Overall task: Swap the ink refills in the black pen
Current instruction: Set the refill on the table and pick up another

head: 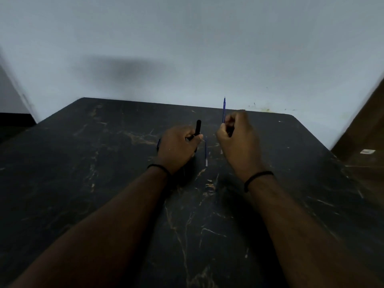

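The left hand (178,146) is curled round the black pen barrel (198,127), whose upper end sticks up above the fist and leans slightly away from the person; the fingers (192,138) are wrapped tight on it, so the open end — if it is the lower one — is hidden inside the grip. The right hand (236,136) pinches a thin blue refill (224,110) at its lower part, holding it nearly upright, with most of its length standing free above the knuckles against the pale wall (187,48). A second blue refill (206,153) lies on the dark marbled worktop (104,183) between the two hands, just beside the left hand. The two held pieces are apart, so the swap looks about halfway, with one refill out and one yet to go in — though which of the two is the fresh one cannot be told from here. That is the first risk: the same old refill could go straight back in. The second is alignment; the refill is slim and held far from its tip, so it may wobble, miss the barrel mouth or bend if pushed off-axis. The light is dim and the barrel is black against a dark surface, which makes the opening hard to find. The loose refill may also roll if a wrist brushes it.
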